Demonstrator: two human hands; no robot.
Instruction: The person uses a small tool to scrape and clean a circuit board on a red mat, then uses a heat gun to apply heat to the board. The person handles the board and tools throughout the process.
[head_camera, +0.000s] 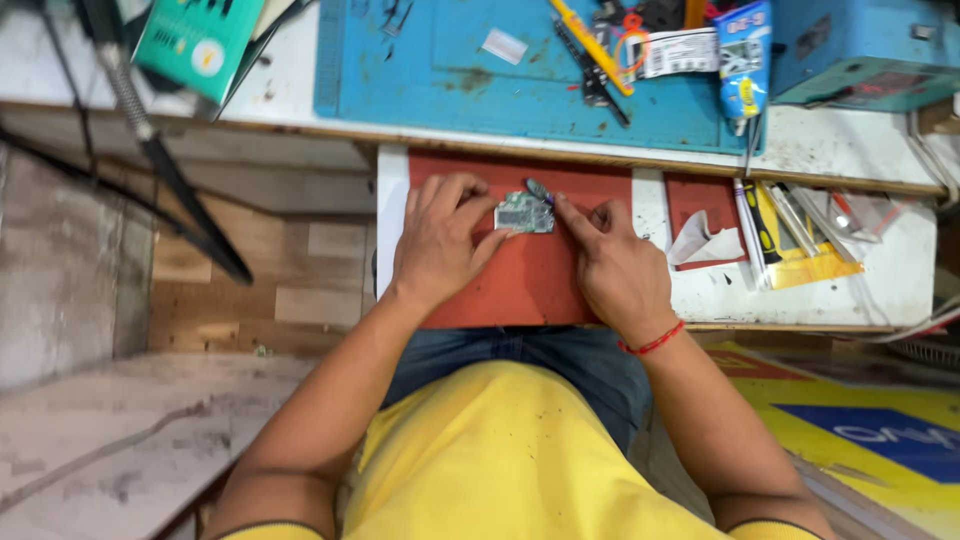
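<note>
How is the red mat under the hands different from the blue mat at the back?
The red mat lies on the pulled-out shelf close to the person; the blue mat lies farther back on the bench top. The red mat carries only a small green circuit board, held between the left hand and right hand; the blue mat has tools and a glue tube along its right side. The blue mat looks stained and scuffed. Both lie flat.

green flat box (195, 40) top left on bench, yellow round mark; blue-yellow blister pack (743, 60) top right, white printed card (678, 52) just left of it; small white label (504, 45) on blue mat (420, 70)
</note>
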